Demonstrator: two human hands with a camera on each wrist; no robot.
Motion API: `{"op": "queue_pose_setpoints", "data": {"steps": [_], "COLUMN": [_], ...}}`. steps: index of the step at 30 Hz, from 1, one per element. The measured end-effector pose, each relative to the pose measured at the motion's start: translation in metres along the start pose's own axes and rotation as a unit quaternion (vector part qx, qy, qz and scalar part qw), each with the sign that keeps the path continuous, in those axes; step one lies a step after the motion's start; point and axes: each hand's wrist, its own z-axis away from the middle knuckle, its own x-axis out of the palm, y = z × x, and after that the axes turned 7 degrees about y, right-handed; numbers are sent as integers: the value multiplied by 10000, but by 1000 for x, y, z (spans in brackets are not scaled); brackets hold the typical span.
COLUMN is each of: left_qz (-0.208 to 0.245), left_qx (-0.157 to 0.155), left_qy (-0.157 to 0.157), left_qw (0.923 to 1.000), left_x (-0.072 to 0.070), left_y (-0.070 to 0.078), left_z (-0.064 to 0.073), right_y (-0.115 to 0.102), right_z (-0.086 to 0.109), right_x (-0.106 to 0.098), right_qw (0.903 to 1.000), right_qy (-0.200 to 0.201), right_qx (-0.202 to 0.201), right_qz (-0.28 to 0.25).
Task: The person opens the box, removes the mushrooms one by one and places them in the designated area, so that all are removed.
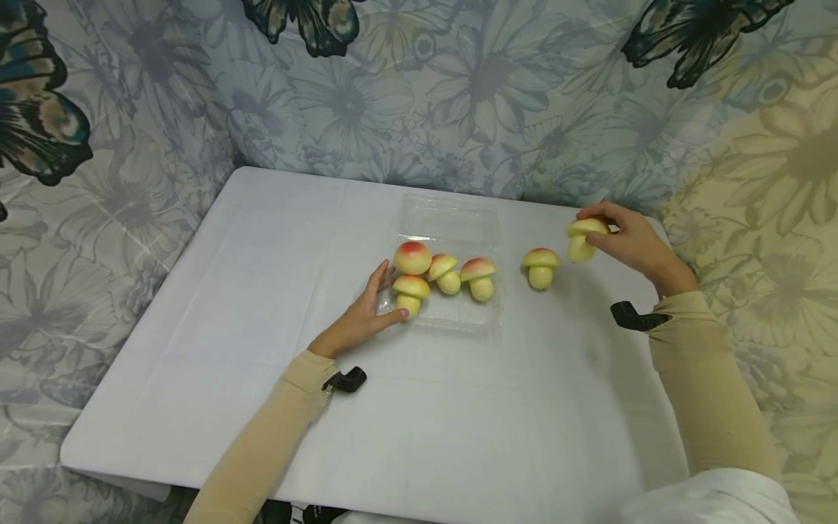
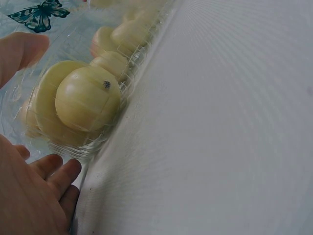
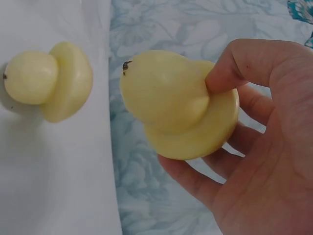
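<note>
Thumb and fingers of my right hand (image 1: 622,236) pinch a yellow toy mushroom (image 3: 164,93) by its cap, its rounded stem pointing away from the palm. In the head view this mushroom is over the table's far right. Another toy mushroom (image 1: 540,269) with a reddish cap top stands on the table just left of it. A clear plastic container (image 1: 458,320) holds several similar mushrooms, its lid (image 1: 448,217) folded back. My left hand (image 1: 360,320) is at the container's left end, fingers spread along the side and thumb over the front, by the nearest mushroom (image 2: 88,100).
A white-covered table (image 1: 262,291) carries everything. Behind it and on both sides hangs flowered cloth (image 1: 484,94) with butterfly shapes, close to the table's back edge. Black wrist mounts (image 1: 347,380) stick out from both sleeves.
</note>
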Motion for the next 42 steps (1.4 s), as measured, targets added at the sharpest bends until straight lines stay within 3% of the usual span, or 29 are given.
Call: {"op": "queue_pose_setpoints", "data": {"steps": [19, 30, 42], "left_qz": [-82, -101, -94], "left_qx": [-12, -47, -169], "left_qy": [5, 11, -47], "left_qw": [10000, 9999, 9998], "left_x": [0, 1, 0], "left_y": [1, 1, 3], "left_z": [0, 1, 1], "right_y": [20, 34, 41], "right_z": [-1, -5, -5], "right_x": [1, 5, 13], "right_qw": [9998, 9980, 9987], "right_qy": [-105, -346, -388], "right_qx": [157, 467, 318], "right_qz": [117, 260, -8]}}
